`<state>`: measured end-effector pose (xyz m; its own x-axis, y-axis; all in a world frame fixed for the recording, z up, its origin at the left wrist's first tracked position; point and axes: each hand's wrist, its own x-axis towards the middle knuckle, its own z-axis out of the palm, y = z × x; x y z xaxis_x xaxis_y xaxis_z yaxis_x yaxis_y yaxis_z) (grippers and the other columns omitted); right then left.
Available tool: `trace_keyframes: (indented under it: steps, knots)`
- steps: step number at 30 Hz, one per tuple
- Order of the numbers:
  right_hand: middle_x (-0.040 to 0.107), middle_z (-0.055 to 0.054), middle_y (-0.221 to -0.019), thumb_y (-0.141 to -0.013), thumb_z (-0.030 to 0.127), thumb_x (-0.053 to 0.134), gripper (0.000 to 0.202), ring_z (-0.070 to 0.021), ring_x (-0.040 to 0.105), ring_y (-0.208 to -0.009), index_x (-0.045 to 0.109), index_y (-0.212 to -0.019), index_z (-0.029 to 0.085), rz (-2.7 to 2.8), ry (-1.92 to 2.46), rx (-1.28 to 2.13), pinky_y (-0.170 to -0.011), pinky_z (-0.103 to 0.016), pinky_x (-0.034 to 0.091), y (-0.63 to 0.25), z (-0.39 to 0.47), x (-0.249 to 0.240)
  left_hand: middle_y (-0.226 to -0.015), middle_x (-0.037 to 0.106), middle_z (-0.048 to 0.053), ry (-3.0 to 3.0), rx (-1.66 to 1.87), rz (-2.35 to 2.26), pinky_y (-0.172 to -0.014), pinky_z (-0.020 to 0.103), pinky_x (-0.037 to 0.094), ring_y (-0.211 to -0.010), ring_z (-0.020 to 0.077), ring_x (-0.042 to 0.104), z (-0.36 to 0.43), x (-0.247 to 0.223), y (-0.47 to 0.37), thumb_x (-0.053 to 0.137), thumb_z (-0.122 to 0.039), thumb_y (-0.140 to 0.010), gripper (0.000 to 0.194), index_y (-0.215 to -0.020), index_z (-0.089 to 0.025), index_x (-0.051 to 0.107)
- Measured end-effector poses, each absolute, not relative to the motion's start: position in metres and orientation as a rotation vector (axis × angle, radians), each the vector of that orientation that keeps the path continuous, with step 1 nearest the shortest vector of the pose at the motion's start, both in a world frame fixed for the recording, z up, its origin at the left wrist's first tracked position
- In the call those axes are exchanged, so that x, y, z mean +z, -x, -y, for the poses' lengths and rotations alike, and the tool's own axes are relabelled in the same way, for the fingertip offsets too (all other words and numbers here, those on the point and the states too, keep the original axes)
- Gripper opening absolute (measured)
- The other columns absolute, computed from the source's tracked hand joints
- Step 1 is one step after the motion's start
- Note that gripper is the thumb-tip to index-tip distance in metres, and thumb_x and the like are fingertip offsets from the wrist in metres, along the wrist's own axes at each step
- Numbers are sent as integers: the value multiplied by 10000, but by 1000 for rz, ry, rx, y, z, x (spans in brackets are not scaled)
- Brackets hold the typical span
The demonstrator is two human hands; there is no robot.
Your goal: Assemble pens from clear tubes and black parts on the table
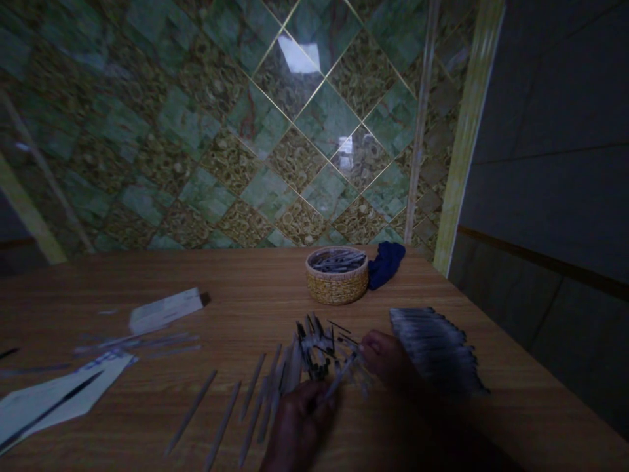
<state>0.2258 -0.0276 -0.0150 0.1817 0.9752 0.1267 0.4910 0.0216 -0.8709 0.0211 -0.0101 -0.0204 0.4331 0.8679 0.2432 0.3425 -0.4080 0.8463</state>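
Observation:
My left hand (pixel 302 419) is closed around the lower end of a slim, pale pen barrel (pixel 341 375), which slants up to the right. At its upper end, my right hand (pixel 386 357) has thumb and fingers pinched together; whatever they grip is too dark and blurred to name. Just beyond both hands lies a loose heap of small black pen parts (pixel 314 337). Several pale pen tubes (pixel 253 410) are spread on the table left of my left hand. To the right of my right hand, a row of pens (pixel 435 347) with dark tips lies side by side.
A round woven basket (pixel 337 288) full of pens stands toward the back, a dark blue cloth (pixel 387 264) against it. On the left of the wooden table (pixel 236 282) are a white box (pixel 167 309), clear strips (pixel 162 345) and a paper sheet (pixel 59 396) with a dark pen across it.

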Motion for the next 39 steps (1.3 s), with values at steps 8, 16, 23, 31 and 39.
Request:
trace_keyframes:
  steps: [8,16,23,31,39]
  knots:
    - [609,-62,-931,-863,169,495,123,-214,490,-974,602,-921,194,2230,1356,-322,-953,-390,315,-194,56,8,-525,443,-14,-1655,907,-1015,-506,231,303,-545,125,385,13,-19,-28,654,-249,-598,172,-511,-151,541]
    - [612,-26,-814,-889,154,440,172,-178,504,-845,596,-947,193,2453,1323,-419,-1020,-386,246,-197,55,-5,-519,522,-19,-1502,952,-1004,-486,215,338,-520,127,455,10,-27,-31,732,-377,-544,280,-685,-149,651]
    - [661,-88,-926,-863,125,418,222,-203,571,-888,634,-906,153,2296,1863,-250,-843,-326,368,-288,41,17,-773,713,57,-1402,1046,-1159,-693,292,483,-784,256,641,14,-10,-28,717,-473,-569,452,-906,-174,689]
    - [686,-105,-1036,-799,159,481,249,-229,602,-989,683,-944,177,2089,2258,-37,-807,-284,398,-388,27,27,-687,667,43,-1519,972,-1135,-581,263,451,-672,218,587,1,-8,-12,644,-493,-649,333,-732,-172,676]
    - [685,-99,-1056,-790,139,473,281,-213,601,-1007,700,-949,183,2047,2321,48,-800,-264,405,-399,21,20,-592,610,31,-1501,1082,-1157,-505,263,402,-569,198,548,-1,-14,-16,638,-486,-640,304,-614,-186,603]
